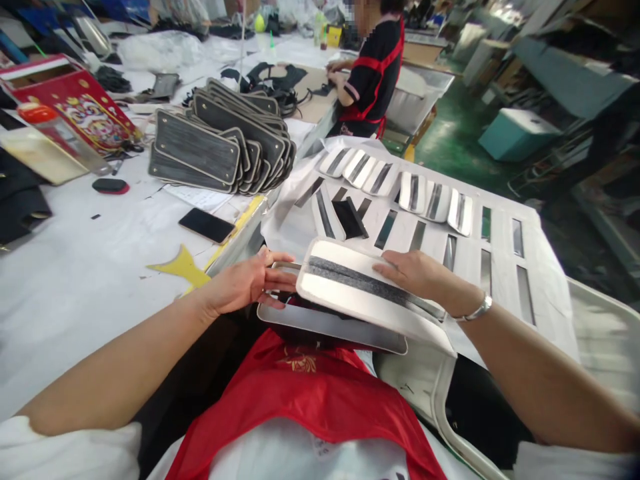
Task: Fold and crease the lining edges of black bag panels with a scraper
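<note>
A long white panel with rounded corners and a dark grey fuzzy strip along its middle lies slantwise in front of me. My right hand grips its far edge, fingers on top. At the panel's left end is my left hand, its fingers stretched and spread, the tips at the panel's edge. Whether they press on it I cannot tell. Under the white panel, a second pale panel with a thin rim shows above my red apron; much of it is hidden.
On the left table are a stack of dark panels, a phone and a yellow fish-tail-shaped piece. Small white panels lie on a slotted white rack at right. A co-worker is beyond.
</note>
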Tool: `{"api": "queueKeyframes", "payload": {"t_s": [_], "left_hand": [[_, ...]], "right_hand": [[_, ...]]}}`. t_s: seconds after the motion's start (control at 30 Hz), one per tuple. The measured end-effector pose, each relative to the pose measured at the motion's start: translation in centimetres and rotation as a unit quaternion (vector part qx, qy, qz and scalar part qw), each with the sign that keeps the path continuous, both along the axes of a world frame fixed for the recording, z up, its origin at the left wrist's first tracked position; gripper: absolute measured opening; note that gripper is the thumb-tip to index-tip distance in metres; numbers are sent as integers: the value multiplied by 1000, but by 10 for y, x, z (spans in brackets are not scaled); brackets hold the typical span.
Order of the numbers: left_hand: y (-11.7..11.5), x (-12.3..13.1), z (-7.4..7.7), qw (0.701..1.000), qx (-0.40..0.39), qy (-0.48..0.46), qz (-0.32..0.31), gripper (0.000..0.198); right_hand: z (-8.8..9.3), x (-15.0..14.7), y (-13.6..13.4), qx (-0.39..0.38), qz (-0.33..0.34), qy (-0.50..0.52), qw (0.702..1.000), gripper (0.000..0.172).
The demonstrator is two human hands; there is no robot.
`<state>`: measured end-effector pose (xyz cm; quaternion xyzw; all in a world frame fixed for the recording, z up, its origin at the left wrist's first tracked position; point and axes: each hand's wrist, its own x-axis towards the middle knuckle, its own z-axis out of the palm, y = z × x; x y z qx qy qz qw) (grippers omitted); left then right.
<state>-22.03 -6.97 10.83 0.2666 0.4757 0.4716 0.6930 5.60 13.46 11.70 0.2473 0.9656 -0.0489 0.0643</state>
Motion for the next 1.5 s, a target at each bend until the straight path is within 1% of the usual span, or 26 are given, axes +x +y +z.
{"api": "queueKeyframes", "payload": {"t_s": [0.07,0.1,0.13,0.2,0.23,0.27,0.3,0.33,0.37,0.4,0.43,0.47,0.53,0.6,0.63,0.7,0.77,0.83,0.9,0.97,1.03,1.1,1.2,1.3,1.4,1.5], "left_hand": [[-2,-9,-3,989,17,145,19,51],[-2,-9,-7,969,33,243,8,49],[-1,-8,-11,937,58,345,-17,47],[2,-1,-19,841,124,518,-90,41],[4,3,-22,793,154,577,-123,35],[7,5,-23,754,172,616,-147,29],[10,5,-24,729,176,643,-157,23],[12,2,-24,715,170,662,-146,21],[13,-3,-25,712,154,676,-111,23],[14,-10,-26,717,134,681,-58,26],[13,-18,-28,732,113,672,0,28],[10,-25,-32,758,89,644,55,29],[3,-34,-45,836,32,531,139,29],[-6,-33,-62,914,-26,361,182,41],[-10,-28,-70,938,-51,279,197,49],[-16,-16,-83,959,-79,166,213,60],[-19,-4,-90,965,-78,124,219,63],[-22,3,-89,967,-62,119,219,61],[-25,4,-84,966,-46,141,211,59],[-28,1,-76,961,-27,197,190,56],[-29,-3,-69,950,-9,277,148,53],[-29,-7,-64,924,-5,372,91,50],[-26,-9,-58,854,-22,520,8,45],[-20,-9,-52,794,-40,605,-48,32],[-16,-8,-46,767,-55,634,-78,23],[-15,-7,-42,760,-52,640,-101,21]], "right_hand": [[-2,-2,6,-14,-9,11,1000,43],[-2,-5,7,-21,-8,11,1000,42],[-2,-9,8,-27,-5,7,1000,41],[-1,-19,5,-23,6,-9,1000,40],[0,-23,4,-9,10,-16,1000,40],[1,-28,2,12,11,-20,1000,40],[1,-33,-1,36,9,-21,999,41],[1,-37,-4,60,6,-22,998,42],[0,-40,-8,82,0,-26,996,43],[-2,-44,-13,98,-6,-33,995,45],[-4,-47,-19,109,-7,-41,993,46],[-8,-50,-26,115,-4,-50,992,48],[-17,-56,-41,118,10,-60,991,50],[-27,-61,-54,116,18,-57,991,52],[-31,-63,-59,115,16,-55,992,52],[-38,-65,-65,115,2,-55,992,51],[-42,-66,-68,114,-14,-55,992,50],[-44,-66,-70,108,-26,-57,992,49],[-45,-66,-71,96,-35,-60,993,49],[-46,-68,-72,83,-43,-65,993,49],[-48,-70,-72,69,-51,-72,994,50],[-52,-73,-72,56,-56,-79,994,50],[-60,-76,-72,45,-55,-84,994,50],[-65,-77,-75,59,-48,-82,994,49],[-62,-78,-80,117,-1,-17,993,38],[-57,-81,-84,125,113,76,983,36]]}}
